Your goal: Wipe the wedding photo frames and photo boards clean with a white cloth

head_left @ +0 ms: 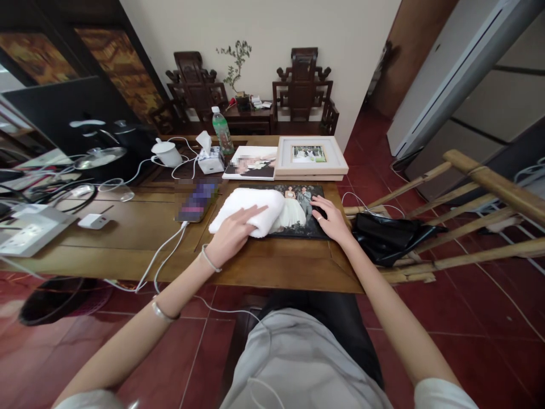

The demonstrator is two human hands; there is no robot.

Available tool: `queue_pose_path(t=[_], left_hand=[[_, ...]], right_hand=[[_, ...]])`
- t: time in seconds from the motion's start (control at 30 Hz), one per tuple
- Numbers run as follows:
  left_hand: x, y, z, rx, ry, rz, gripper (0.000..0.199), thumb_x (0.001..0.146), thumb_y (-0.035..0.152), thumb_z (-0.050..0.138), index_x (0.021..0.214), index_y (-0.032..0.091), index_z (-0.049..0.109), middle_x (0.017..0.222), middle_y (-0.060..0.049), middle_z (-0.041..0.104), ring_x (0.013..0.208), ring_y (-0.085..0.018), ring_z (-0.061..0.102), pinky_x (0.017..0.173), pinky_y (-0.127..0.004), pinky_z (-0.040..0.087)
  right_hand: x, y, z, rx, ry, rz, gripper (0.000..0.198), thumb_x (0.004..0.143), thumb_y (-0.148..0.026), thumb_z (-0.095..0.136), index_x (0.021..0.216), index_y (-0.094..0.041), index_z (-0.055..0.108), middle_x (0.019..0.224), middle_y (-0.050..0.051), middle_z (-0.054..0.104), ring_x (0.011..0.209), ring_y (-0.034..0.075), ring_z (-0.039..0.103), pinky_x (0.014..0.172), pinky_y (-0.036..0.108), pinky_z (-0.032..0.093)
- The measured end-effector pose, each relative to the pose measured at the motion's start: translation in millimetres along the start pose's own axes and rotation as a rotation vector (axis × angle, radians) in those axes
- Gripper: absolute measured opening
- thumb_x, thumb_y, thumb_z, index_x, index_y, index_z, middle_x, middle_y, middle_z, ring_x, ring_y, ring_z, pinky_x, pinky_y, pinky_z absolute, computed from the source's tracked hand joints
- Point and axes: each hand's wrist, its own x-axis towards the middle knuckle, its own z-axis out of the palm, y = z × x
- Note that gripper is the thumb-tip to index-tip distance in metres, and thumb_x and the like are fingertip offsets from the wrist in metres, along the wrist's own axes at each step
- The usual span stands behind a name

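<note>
My left hand [233, 232] lies on a folded white towel [255, 201], its visible fingers stretched out over the cloth. Under the towel's right part is a dark wedding photo panel [309, 227], flat on the table, showing a couple in a white gown and a grey suit. The towel hides the panel's left part. At the panel's right edge rests my right hand [332, 220], fingers spread and nothing held in them.
Behind the panel lie a white photo board [230, 170] and a pale picture frame [340, 165]. A phone [198, 201], tissue box [212, 162], bottle [221, 130] and lidded cup [168, 153] stand leftward, with cables [159, 250]. A bamboo chair [460, 162] holding a black bag [383, 233] is right.
</note>
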Motion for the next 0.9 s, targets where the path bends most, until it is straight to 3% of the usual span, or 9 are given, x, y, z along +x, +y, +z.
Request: queue_pose_path(t=[0.13, 0.27, 0.37, 0.47, 0.73, 0.8, 0.9], left_hand=[[8.8, -14.3, -0.3, 0.049, 0.045, -0.044, 0.041, 0.074, -0.004, 0.036, 0.084, 0.016, 0.070, 0.156, -0.003, 0.028, 0.143, -0.025, 0.028, 0.115, -0.052, 0.032], [37.8, -36.5, 10.3, 0.154, -0.063, -0.117, 0.049, 0.072, -0.005, 0.035, 0.100, 0.013, 0.070, 0.159, -0.005, 0.020, 0.144, -0.034, 0.025, 0.110, -0.062, 0.032], [51.6, -39.7, 12.4, 0.158, -0.153, -0.145, 0.050, 0.074, -0.001, 0.037, 0.110, 0.015, 0.068, 0.158, -0.004, 0.022, 0.144, -0.038, 0.021, 0.106, -0.070, 0.029], [46.3, -23.9, 8.0, 0.138, -0.209, -0.143, 0.048, 0.076, 0.001, 0.037, 0.110, 0.016, 0.068, 0.158, -0.003, 0.025, 0.144, -0.039, 0.019, 0.106, -0.072, 0.027], [-17.0, 49.3, -4.0, 0.122, -0.243, -0.028, 0.045, 0.071, 0.000, 0.040, 0.096, 0.017, 0.073, 0.158, -0.001, 0.024, 0.145, -0.038, 0.016, 0.110, -0.068, 0.026], [-16.8, 49.5, -5.3, 0.113, -0.256, -0.021, 0.045, 0.071, -0.001, 0.039, 0.095, 0.017, 0.073, 0.158, -0.001, 0.024, 0.145, -0.038, 0.018, 0.110, -0.067, 0.028], [3.2, 30.6, -3.4, 0.110, -0.236, -0.057, 0.047, 0.072, 0.000, 0.039, 0.100, 0.018, 0.073, 0.157, -0.001, 0.028, 0.144, -0.037, 0.022, 0.108, -0.067, 0.030]], right_hand=[[0.2, -0.4, -0.5, 0.002, 0.003, -0.003, 0.027, 0.086, -0.024, 0.055, 0.108, -0.023, 0.069, 0.129, 0.009, 0.063, 0.131, 0.025, 0.049, 0.113, 0.051, 0.034], [-0.5, -1.7, -1.7, 0.013, 0.001, 0.003, 0.027, 0.085, -0.023, 0.055, 0.108, -0.026, 0.070, 0.129, 0.007, 0.063, 0.131, 0.025, 0.049, 0.113, 0.053, 0.034], [-0.6, -1.5, -1.8, 0.012, 0.002, 0.002, 0.028, 0.086, -0.024, 0.054, 0.108, -0.025, 0.070, 0.130, 0.008, 0.063, 0.131, 0.025, 0.049, 0.113, 0.052, 0.034], [-0.2, -0.5, -1.0, 0.018, 0.002, -0.003, 0.028, 0.086, -0.024, 0.054, 0.109, -0.025, 0.070, 0.130, 0.008, 0.063, 0.131, 0.025, 0.049, 0.113, 0.052, 0.033], [-0.2, -0.3, 1.0, 0.000, 0.007, -0.007, 0.028, 0.086, -0.024, 0.054, 0.109, -0.025, 0.069, 0.130, 0.007, 0.063, 0.131, 0.024, 0.049, 0.113, 0.051, 0.033], [-0.4, -0.5, 0.7, -0.001, 0.006, -0.007, 0.028, 0.086, -0.024, 0.054, 0.109, -0.024, 0.069, 0.131, 0.008, 0.062, 0.131, 0.024, 0.048, 0.113, 0.051, 0.033], [-0.3, -0.2, 0.1, 0.005, 0.002, -0.002, 0.028, 0.086, -0.025, 0.054, 0.109, -0.026, 0.069, 0.131, 0.007, 0.062, 0.131, 0.024, 0.048, 0.113, 0.052, 0.033]])
